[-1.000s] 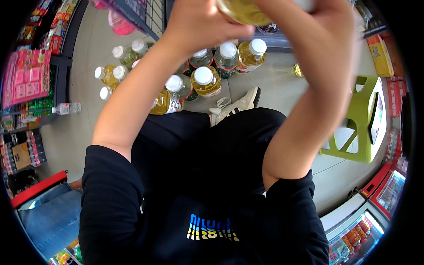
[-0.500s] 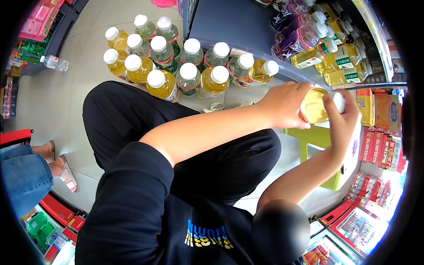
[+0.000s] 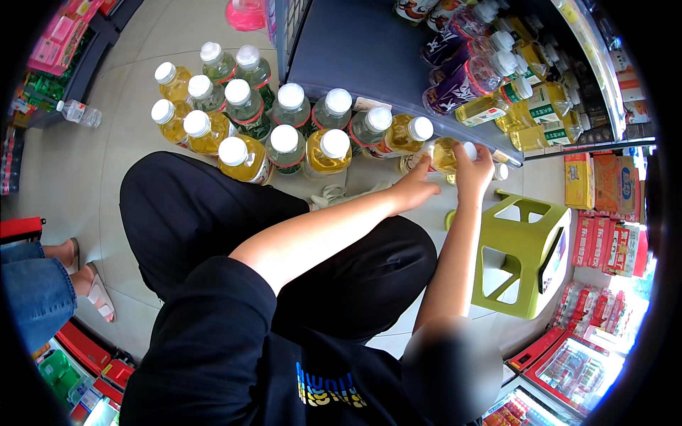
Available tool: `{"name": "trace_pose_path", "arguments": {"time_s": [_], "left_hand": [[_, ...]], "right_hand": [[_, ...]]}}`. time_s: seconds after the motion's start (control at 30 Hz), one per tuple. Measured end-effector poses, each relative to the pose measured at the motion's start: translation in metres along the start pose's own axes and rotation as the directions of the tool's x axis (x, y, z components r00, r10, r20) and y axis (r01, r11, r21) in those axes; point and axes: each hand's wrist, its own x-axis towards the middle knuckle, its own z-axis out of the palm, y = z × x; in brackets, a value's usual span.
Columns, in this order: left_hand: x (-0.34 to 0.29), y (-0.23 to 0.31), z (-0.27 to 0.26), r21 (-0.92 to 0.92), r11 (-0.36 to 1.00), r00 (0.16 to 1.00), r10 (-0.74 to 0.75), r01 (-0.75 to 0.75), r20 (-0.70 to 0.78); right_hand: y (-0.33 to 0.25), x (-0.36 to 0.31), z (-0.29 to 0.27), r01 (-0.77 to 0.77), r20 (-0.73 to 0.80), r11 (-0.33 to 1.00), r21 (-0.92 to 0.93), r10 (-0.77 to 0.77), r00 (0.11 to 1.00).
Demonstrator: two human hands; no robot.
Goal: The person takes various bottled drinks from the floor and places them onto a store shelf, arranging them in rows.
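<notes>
My right hand (image 3: 474,169) grips a bottle of yellow liquid (image 3: 445,156) close to its white cap, tilted low beside the shelf's bottom edge. Just left of that bottle is my left hand (image 3: 412,192), thumb and fingers apart; whether its fingertips touch the bottle I cannot tell. A group of white-capped bottles stands upright on the floor to the left: some hold yellow liquid, such as the one nearest my knee (image 3: 242,160), and others look clear or greenish (image 3: 286,149). Partly hidden behind my right hand, another white-capped bottle (image 3: 500,172) shows near the floor.
A dark shelf (image 3: 355,42) holds purple-labelled bottles (image 3: 462,89) and yellow bottles (image 3: 543,131) on its right. To my right stands a green plastic stool (image 3: 522,263) with a phone-like device on it. A loose clear bottle (image 3: 82,113) and another person's feet (image 3: 99,291) are at left.
Both hands have moved left and down with the yellow bottle, from above the stool to the floor by the shelf. My left hand has loosened from the bottle. The view has shifted slightly.
</notes>
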Motion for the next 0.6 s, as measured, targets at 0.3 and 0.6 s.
{"name": "trace_pose_path", "arguments": {"time_s": [0.3,0.6], "left_hand": [[-0.009,-0.003,-0.01,-0.178,0.984,1.0,0.007,-0.012,-0.025],[-0.014,0.002,-0.009,-0.103,0.995,1.0,0.012,-0.013,-0.014]], "right_hand": [[-0.006,0.003,0.022,-0.064,0.013,0.994,0.088,0.063,0.998],[-0.02,0.007,0.025,-0.126,0.086,0.991,0.054,0.121,0.989]]}}
